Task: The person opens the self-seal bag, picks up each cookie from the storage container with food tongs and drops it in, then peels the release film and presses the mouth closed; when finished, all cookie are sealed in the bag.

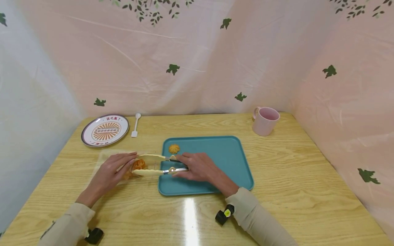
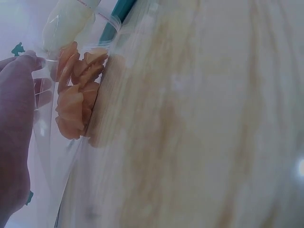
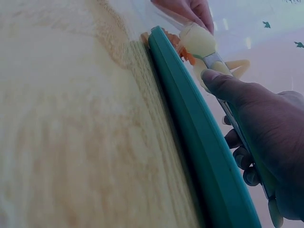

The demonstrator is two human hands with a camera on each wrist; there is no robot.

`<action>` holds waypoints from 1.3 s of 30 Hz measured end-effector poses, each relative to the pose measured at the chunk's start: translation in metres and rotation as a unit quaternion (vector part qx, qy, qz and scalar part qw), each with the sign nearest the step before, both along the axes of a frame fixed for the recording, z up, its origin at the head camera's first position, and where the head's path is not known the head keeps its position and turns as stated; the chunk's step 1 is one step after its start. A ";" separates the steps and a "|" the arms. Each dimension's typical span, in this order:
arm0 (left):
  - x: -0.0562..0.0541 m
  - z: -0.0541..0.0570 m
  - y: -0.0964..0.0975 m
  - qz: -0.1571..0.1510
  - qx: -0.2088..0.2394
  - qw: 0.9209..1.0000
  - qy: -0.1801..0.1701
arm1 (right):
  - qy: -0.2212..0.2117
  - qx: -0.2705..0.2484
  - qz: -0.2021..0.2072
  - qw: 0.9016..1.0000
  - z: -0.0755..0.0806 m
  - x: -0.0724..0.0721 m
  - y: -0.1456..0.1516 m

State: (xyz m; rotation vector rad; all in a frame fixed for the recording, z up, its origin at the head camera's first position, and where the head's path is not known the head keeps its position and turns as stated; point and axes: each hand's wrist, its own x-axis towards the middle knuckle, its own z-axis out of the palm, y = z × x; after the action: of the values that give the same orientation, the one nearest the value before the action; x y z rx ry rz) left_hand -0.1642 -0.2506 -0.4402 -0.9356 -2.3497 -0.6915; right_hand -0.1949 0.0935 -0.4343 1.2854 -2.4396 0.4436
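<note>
My left hand (image 1: 109,171) pinches the upper side of a clear plastic bag (image 1: 106,153), lifting it off the tabletop at its mouth. Several orange-brown ridged cookies (image 2: 71,111) lie inside the bag. In my right hand (image 1: 198,165) I grip a pair of tongs (image 1: 165,172) with metal arms and cream tips. Those tips reach left into the bag mouth, spread on either side of the cookies in the head view. One similar cookie (image 1: 173,149) rests at the upper left of a teal tray (image 1: 218,153), which lies beneath my right hand.
A patterned plate (image 1: 89,133) stands at the back left, with a small white spoon (image 1: 136,124) beside it. Toward the back right is a pink mug (image 1: 263,126). Pale fabric walls (image 1: 197,85) with leaf prints enclose the wooden table (image 1: 295,177).
</note>
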 end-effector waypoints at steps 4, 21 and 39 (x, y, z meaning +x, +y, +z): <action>0.000 -0.001 0.000 0.002 -0.002 1.000 -0.002 | 0.000 0.004 0.000 1.000 0.000 -0.001 0.000; 0.001 -0.001 -0.001 0.015 -0.008 1.000 -0.004 | -0.003 0.009 -0.003 1.000 0.001 0.000 0.001; 0.002 0.000 0.001 0.028 -0.013 0.999 -0.007 | -0.030 0.016 -0.041 0.999 0.006 0.001 0.025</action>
State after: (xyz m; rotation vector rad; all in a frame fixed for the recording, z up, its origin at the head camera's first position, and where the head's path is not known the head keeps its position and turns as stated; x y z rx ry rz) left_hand -0.1624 -0.2493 -0.4397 -0.8756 -2.3931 -0.6484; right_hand -0.1937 0.1187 -0.4287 1.1969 -2.5471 0.4292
